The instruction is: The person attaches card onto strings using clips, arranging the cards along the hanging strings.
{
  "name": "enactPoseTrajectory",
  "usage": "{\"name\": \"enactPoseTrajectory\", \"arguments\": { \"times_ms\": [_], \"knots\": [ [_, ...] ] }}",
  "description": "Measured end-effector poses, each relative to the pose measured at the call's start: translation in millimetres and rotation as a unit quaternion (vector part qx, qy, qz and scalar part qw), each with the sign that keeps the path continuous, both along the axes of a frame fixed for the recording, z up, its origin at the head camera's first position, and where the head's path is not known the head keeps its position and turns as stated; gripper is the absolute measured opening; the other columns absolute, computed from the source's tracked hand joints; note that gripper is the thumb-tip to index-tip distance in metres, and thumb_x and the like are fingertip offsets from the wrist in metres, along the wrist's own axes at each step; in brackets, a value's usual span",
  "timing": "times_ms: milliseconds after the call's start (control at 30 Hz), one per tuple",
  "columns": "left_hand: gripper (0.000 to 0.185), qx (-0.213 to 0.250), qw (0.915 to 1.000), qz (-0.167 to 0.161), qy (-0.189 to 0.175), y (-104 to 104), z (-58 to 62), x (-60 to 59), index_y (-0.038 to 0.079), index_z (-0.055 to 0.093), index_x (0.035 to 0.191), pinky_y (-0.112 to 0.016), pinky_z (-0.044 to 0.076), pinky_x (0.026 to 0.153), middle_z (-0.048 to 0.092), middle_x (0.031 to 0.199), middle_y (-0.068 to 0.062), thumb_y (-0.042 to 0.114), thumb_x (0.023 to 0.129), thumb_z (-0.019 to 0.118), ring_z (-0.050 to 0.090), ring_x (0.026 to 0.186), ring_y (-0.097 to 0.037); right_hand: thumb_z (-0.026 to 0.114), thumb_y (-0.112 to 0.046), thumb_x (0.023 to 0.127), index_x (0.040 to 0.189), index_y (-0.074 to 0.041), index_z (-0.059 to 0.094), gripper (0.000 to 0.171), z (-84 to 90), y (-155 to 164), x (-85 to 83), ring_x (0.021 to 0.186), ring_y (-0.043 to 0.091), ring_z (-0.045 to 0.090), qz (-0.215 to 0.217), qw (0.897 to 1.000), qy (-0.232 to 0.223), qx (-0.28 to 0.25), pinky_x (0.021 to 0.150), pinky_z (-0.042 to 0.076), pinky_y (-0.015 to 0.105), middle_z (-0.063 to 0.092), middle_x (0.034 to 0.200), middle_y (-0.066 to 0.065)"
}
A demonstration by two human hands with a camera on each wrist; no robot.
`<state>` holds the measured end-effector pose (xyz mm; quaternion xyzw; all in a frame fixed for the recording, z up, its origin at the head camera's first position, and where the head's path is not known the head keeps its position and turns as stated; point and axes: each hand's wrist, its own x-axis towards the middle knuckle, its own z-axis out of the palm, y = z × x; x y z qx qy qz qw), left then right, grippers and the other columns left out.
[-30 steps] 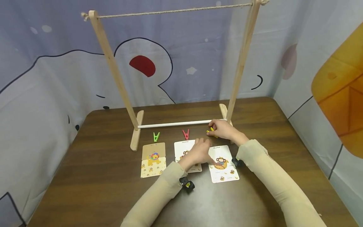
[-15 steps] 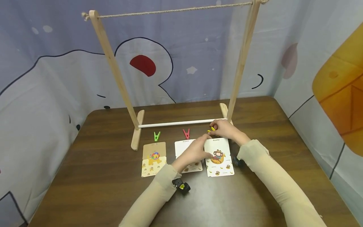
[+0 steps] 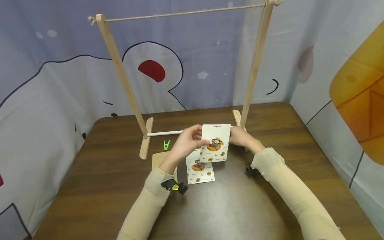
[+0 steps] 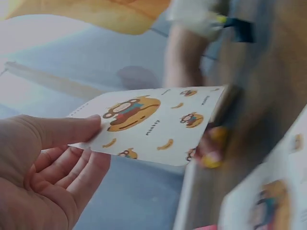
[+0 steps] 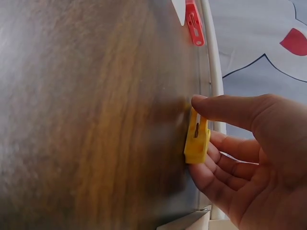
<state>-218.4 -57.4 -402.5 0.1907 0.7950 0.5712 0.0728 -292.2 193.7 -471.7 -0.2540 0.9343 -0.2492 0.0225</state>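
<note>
My left hand [image 3: 186,142] pinches a white card [image 3: 215,145] with a monkey on it, thumb on top and fingers beneath. The card is raised off the table and partly overlaps, in the head view, a second monkey card [image 3: 200,172] lying flat. A brown lion card [image 3: 158,159] lies half hidden behind my left arm. My right hand [image 5: 249,153] holds a yellow clothespin [image 5: 196,139] between thumb and fingers, low by the tabletop; the raised card hides it in the head view. A pink clothespin [image 5: 194,26] and a green clothespin [image 3: 166,144] lie on the table.
A wooden frame [image 3: 123,78] stands at the back of the table [image 3: 222,213], with a rope [image 3: 186,14] strung across its top. Its white rod [image 3: 165,133] runs low between the feet, close behind my hands. A printed curtain [image 3: 204,60] hangs behind.
My left hand has taken the rightmost monkey card, slid it, then lifted it up and to the left. My right hand has stayed nearly in place at the yellow clothespin.
</note>
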Motion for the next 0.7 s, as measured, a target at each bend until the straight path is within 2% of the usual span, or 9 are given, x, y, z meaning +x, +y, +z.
{"name": "enactPoseTrajectory", "arguments": {
  "times_ms": [133, 300, 433, 567, 700],
  "knots": [
    [0.024, 0.043, 0.9990, 0.007, 0.012, -14.3, 27.7, -9.4, 0.002, 0.066, 0.108, -0.031, 0.054, 0.068, 0.072, 0.097, -0.009, 0.005, 0.088, 0.078, 0.069, 0.083, -0.018, 0.075, -0.009, 0.079, 0.084, -0.002, 0.070, 0.010, 2.0, -2.5, 0.6, 0.062, 0.014, 0.047, -0.018, 0.999, -0.029, 0.015, 0.064, 0.042, 0.032, 0.058, 0.064, -0.001],
    [0.023, 0.081, 0.9951, 0.017, 0.053, -27.0, 69.1, -21.6, -0.001, 0.067, 0.107, -0.030, 0.054, 0.075, 0.074, 0.095, -0.012, 0.005, 0.087, 0.078, 0.071, 0.085, -0.020, 0.079, -0.011, 0.079, 0.103, 0.003, 0.074, 0.029, 3.5, -4.6, 2.0, 0.069, 0.016, 0.054, -0.017, 0.998, -0.042, 0.031, 0.073, 0.048, 0.035, 0.066, 0.073, 0.000],
    [0.023, 0.093, 0.9916, 0.019, 0.088, -30.6, 99.1, -30.9, 0.001, 0.069, 0.106, -0.032, 0.053, 0.079, 0.075, 0.095, -0.009, 0.008, 0.087, 0.079, 0.071, 0.085, -0.019, 0.080, -0.015, 0.080, 0.105, 0.004, 0.073, 0.033, 5.1, -4.8, 2.3, 0.076, 0.020, 0.059, -0.024, 0.997, -0.029, 0.062, 0.079, 0.051, 0.039, 0.067, 0.079, 0.003],
    [0.023, 0.114, 0.9874, 0.014, 0.109, -30.7, 117.4, -39.0, 0.001, 0.070, 0.107, -0.034, 0.052, 0.082, 0.076, 0.095, -0.009, 0.006, 0.087, 0.080, 0.072, 0.087, -0.020, 0.082, -0.020, 0.081, 0.099, 0.001, 0.074, 0.029, 6.0, -5.2, 3.2, 0.077, 0.021, 0.061, -0.036, 0.996, -0.033, 0.077, 0.079, 0.052, 0.041, 0.068, 0.081, 0.005],
    [0.022, 0.121, 0.9846, 0.016, 0.125, -30.0, 127.0, -44.1, 0.002, 0.071, 0.106, -0.035, 0.052, 0.083, 0.076, 0.095, -0.008, 0.006, 0.086, 0.080, 0.072, 0.088, -0.021, 0.082, -0.025, 0.083, 0.097, -0.002, 0.075, 0.027, 2.3, -6.8, 4.4, 0.080, 0.021, 0.064, -0.048, 0.995, -0.037, 0.078, 0.080, 0.052, 0.041, 0.072, 0.084, 0.003]
  ]
}}
